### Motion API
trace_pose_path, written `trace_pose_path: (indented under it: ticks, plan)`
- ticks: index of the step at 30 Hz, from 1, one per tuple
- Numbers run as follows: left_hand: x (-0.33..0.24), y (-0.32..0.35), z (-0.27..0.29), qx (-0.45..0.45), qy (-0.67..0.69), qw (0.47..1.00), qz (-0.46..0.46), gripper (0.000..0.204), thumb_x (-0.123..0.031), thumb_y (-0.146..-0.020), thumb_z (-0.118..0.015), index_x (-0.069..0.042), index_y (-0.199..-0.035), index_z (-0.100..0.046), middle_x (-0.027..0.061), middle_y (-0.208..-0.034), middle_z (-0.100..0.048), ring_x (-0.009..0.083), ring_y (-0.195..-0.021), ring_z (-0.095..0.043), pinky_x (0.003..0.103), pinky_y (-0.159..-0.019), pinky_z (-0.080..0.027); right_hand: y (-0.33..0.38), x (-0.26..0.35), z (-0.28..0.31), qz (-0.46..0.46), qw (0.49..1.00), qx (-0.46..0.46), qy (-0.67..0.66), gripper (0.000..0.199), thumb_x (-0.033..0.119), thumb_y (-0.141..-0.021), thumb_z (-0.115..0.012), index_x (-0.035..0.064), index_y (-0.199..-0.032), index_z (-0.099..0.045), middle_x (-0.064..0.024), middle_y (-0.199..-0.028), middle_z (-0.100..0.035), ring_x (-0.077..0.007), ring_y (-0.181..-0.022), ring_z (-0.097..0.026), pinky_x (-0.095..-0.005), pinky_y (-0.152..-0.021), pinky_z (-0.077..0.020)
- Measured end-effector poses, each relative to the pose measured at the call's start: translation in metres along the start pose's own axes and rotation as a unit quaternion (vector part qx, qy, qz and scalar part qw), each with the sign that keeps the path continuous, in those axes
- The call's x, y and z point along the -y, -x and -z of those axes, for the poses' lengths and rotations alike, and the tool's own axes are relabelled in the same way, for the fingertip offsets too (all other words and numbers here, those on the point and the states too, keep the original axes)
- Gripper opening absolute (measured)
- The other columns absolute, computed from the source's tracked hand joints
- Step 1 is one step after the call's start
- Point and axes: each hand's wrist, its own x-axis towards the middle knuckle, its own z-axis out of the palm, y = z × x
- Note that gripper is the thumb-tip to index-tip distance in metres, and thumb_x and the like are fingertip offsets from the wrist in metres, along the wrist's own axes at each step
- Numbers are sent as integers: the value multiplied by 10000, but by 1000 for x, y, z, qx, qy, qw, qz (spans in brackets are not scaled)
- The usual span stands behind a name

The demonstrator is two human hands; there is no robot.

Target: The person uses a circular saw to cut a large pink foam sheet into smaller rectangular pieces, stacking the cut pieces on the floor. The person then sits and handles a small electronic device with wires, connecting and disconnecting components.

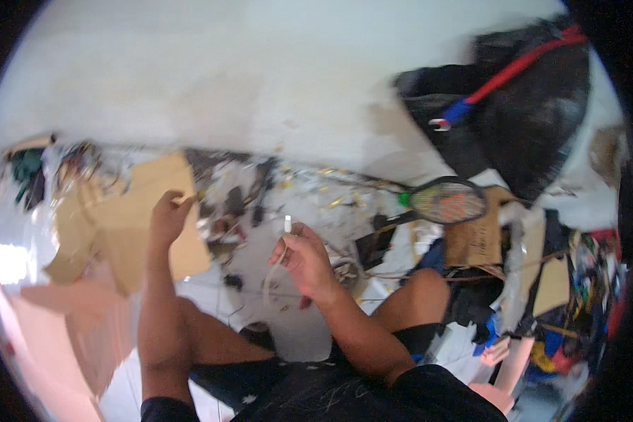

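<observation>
My right hand [308,261] is closed in a pinch, in front of my lap. Between its thumb and fingers is a thin whitish cable [267,287] with a bright white tip [287,224] pointing up. The cable hangs down in a curve toward a pale, smooth surface [302,341] between my thighs. My left hand [170,214] is raised over a tan cardboard sheet [137,224], its fingers loosely bent and apart. I see nothing in it, and whether it touches the cardboard I cannot tell.
Scraps and small parts [235,204] litter the floor along the white wall. A round racket-like thing [449,200] leans by a brown box [475,243] at right. Beyond it hangs a black bag [499,119] with a red strap. Pink sheets [70,337] stand stacked at left.
</observation>
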Motion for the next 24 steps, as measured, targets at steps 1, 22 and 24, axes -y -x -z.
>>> trace_pose_path:
  ticks: [1,22,24]
  plan:
    - [-10,-1,-7,-14,11,999,-40,394,-318,-832,-701,-3,-1063,-646,168,-802,-674,246,-729,-655,357,-676,-509,11,35,-4,71,997,16,4,127,130,-891,-598,80,-992,-541,-62,-768,-595,-191,-623,-585,-335,-559,-506]
    - [-367,80,-199,263,594,757,-78,448,-260,-920,-644,1,-1243,-475,113,-1097,-598,216,-986,-615,345,-913,-481,-6,235,108,342,815,-232,406,267,260,-917,-656,37,-1063,-669,2,-719,-587,-75,-639,-497,-241,-580,-405]
    - [-372,84,-207,248,623,740,-57,406,-270,-914,-657,-14,-1179,-486,113,-1069,-596,213,-979,-617,353,-911,-486,-2,234,113,325,812,-230,427,194,160,-918,-661,26,-1058,-665,-8,-866,-638,-75,-745,-563,-227,-675,-457]
